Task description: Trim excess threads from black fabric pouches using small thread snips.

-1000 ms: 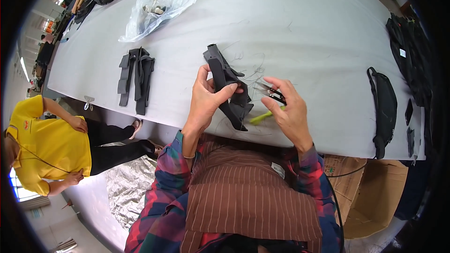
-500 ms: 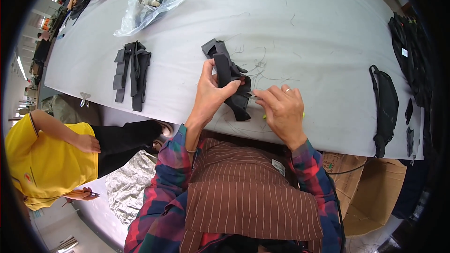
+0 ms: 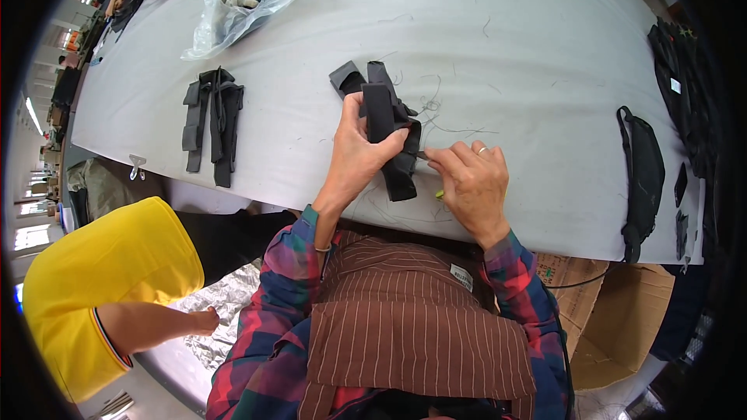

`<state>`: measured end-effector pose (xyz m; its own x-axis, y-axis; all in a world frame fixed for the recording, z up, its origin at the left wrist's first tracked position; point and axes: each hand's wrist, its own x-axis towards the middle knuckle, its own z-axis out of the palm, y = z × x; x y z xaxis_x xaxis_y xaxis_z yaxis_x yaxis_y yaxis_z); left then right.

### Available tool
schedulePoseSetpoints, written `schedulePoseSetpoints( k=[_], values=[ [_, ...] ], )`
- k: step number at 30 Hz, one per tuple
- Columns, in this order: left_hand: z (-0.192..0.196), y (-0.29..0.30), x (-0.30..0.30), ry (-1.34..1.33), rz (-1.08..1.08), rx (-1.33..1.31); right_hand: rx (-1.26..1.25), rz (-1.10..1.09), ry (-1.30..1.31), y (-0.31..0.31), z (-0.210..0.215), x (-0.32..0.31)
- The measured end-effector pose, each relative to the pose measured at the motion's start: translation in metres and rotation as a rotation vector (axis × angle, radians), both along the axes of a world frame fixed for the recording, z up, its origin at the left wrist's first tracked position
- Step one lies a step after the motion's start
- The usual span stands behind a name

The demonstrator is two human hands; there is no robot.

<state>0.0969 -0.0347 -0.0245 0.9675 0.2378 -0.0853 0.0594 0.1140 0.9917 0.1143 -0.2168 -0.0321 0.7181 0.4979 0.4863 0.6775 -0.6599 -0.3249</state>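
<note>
Gripping black strap piece [image 3: 389, 136] in left hand [image 3: 359, 154], right hand [image 3: 469, 183] fingers pinched on small tool.

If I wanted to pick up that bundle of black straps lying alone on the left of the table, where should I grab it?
Probably across the middle of the bundle of black straps, coming from above. The strips lie flat side by side on the grey table, bunched at the upper end and splaying lower down, so a mid-length pinch should gather them all.

Bare table [image 3: 529, 54] beyond hands; strap bundle [image 3: 212, 120] left, black pouch [image 3: 644, 167] right block sides
</note>
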Motion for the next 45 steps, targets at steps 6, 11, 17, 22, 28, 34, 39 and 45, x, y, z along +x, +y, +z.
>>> schedulePoseSetpoints(
  k=[6, 11, 17, 22, 28, 34, 39, 45],
  values=[
    [0.001, 0.0, 0.002, 0.032, -0.003, 0.01, 0.008, 0.016, 0.015, 0.004, 0.0, 0.002],
    [-0.001, 0.0, 0.004, 0.027, -0.002, 0.005, 0.0, 0.028, 0.011, 0.002, 0.0, 0.006],
    [0.0, -0.001, 0.005, 0.036, -0.005, -0.008, -0.011, 0.046, 0.028, 0.001, 0.0, 0.009],
    [0.001, -0.002, 0.005, 0.027, -0.011, -0.022, -0.007, 0.102, 0.01, -0.001, 0.001, 0.014],
    [0.001, -0.002, 0.004, 0.025, -0.016, -0.023, -0.043, 0.139, 0.008, -0.003, 0.003, 0.018],
    [0.001, -0.001, 0.002, 0.014, -0.004, -0.052, 0.016, 0.108, 0.064, 0.001, 0.004, 0.016],
    [0.002, 0.002, 0.0, 0.044, -0.016, -0.042, -0.011, 0.137, 0.036, 0.014, -0.005, 0.015],
    [0.006, 0.002, -0.002, 0.036, -0.026, -0.038, -0.067, 0.162, 0.005, 0.023, -0.002, 0.017]
  ],
)
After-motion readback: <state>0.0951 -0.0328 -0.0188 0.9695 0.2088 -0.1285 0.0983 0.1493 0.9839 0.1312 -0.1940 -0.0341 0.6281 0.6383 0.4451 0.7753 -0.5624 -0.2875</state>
